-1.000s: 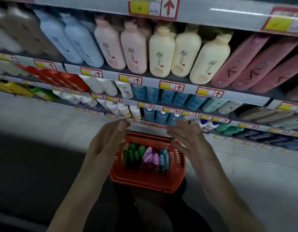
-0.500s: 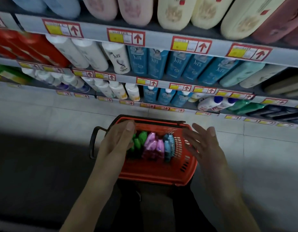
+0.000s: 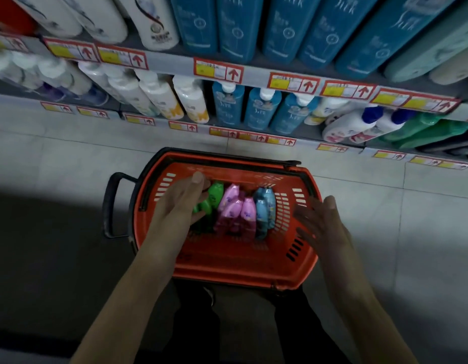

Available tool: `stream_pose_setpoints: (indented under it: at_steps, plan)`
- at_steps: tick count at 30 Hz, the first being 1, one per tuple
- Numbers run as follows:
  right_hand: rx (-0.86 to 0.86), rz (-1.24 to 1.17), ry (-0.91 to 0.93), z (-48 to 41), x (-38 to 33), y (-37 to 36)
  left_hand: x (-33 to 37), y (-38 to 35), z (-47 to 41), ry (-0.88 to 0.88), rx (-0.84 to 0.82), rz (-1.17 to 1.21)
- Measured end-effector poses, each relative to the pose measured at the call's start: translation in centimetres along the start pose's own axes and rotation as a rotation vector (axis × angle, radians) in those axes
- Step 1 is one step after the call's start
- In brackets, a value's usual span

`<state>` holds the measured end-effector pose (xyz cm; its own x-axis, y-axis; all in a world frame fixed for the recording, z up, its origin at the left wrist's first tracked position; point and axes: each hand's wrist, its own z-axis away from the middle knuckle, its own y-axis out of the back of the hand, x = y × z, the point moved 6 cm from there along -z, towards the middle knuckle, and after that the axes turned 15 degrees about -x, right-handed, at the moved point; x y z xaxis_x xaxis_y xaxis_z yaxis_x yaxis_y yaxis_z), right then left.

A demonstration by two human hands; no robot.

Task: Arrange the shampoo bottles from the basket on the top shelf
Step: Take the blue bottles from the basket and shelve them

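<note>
The basket (image 3: pixel 227 274) is orange-red with a black handle (image 3: pixel 108 203). It contains green bottles (image 3: pixel 214 193), pink bottles (image 3: pixel 238 206) and blue bottles (image 3: pixel 264 206). Shelf labels (image 3: pixel 218 70) are yellow and white, red-bordered, with red arrows. The floor (image 3: pixel 411 206) is pale grey.

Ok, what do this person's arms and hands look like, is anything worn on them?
Both forearms are bare as far as the frame shows: no sleeves. The left hand and right hand wear no gloves, and no watch, bracelet or ring shows, though the right hand is motion-blurred.
</note>
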<state>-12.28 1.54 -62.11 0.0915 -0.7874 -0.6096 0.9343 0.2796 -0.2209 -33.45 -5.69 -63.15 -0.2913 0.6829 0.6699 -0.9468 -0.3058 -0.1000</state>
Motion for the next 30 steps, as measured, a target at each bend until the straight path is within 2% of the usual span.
stream_pose_setpoints:
  at_steps: [6, 13, 18, 30]
  plan:
    - [0.067, 0.082, -0.009, -3.8, 4.9, 2.5, -5.8, 1.5, -4.9, 0.043, 0.064, 0.044]
    - [0.061, 0.135, -0.085, -6.8, 10.0, 4.2, -11.0, 2.6, -7.4, 0.121, 0.072, 0.009]
    - [0.041, 0.207, -0.154, -7.1, 12.2, 4.8, -12.1, 2.1, -8.0, 0.139, 0.063, -0.009]
    - [0.066, 0.214, -0.181, -8.9, 12.6, 6.0, -12.6, -0.5, -10.0, 0.167, 0.013, -0.050]
